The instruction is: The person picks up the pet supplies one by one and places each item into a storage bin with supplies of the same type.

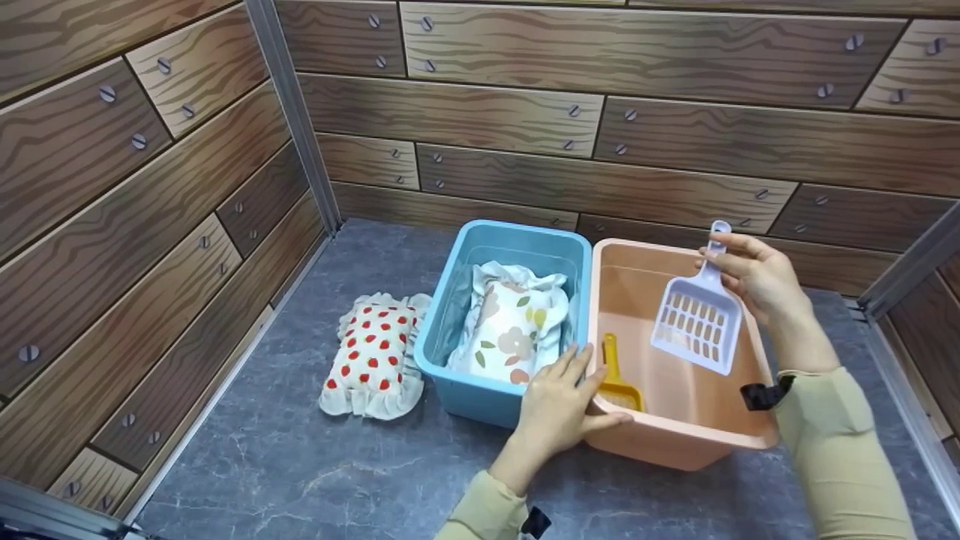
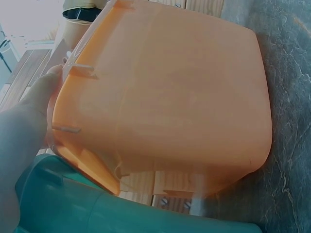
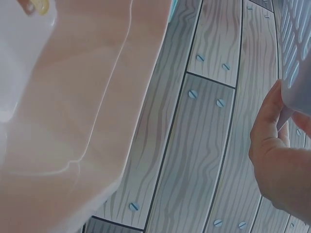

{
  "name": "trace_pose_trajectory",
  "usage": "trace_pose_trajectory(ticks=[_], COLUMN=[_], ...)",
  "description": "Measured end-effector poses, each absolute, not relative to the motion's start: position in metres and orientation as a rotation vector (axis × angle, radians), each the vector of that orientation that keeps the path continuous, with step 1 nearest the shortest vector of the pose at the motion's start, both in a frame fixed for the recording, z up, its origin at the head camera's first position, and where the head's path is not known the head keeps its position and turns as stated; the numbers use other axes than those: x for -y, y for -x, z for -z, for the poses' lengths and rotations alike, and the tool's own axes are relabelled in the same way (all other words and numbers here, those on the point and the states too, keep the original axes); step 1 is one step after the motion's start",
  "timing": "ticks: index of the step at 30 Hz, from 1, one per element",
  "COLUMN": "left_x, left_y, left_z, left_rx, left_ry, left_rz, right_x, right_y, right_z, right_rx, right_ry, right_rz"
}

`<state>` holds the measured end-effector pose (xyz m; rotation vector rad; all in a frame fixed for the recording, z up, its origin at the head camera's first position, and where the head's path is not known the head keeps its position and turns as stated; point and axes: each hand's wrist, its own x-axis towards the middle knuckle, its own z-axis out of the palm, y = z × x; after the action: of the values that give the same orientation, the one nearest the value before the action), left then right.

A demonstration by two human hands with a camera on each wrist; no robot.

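Observation:
My right hand pinches the handle of a pale lilac slotted litter scoop, held over the peach-orange bin with its blade hanging down. In the right wrist view the same scoop shows at the right edge, with the fingers below it. My left hand rests on the near left corner of the orange bin, its fingers extended over the rim and the thumb along the front. Inside that bin a yellow scoop leans at the left side, handle up.
A blue bin stands against the orange one, holding a ruffled flower-print pillow. Left of it, a ruffled strawberry-print pillow lies on the dark marbled surface. Wood-patterned walls enclose the back and sides.

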<state>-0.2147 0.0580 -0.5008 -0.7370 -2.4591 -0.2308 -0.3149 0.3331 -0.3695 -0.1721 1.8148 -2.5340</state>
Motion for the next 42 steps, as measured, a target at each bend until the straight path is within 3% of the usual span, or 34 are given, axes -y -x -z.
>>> trace_pose_trajectory(ticks=[42], left_x=[-0.058], left_y=[0.215], left_z=[0.501], left_rx=[2.473], left_ry=[0.751], left_rz=[0.228], right_x=[-0.308], right_y=[0.339], right_z=[0.409], right_rx=[-1.991], right_ry=[0.128], right_rz=[2.318])
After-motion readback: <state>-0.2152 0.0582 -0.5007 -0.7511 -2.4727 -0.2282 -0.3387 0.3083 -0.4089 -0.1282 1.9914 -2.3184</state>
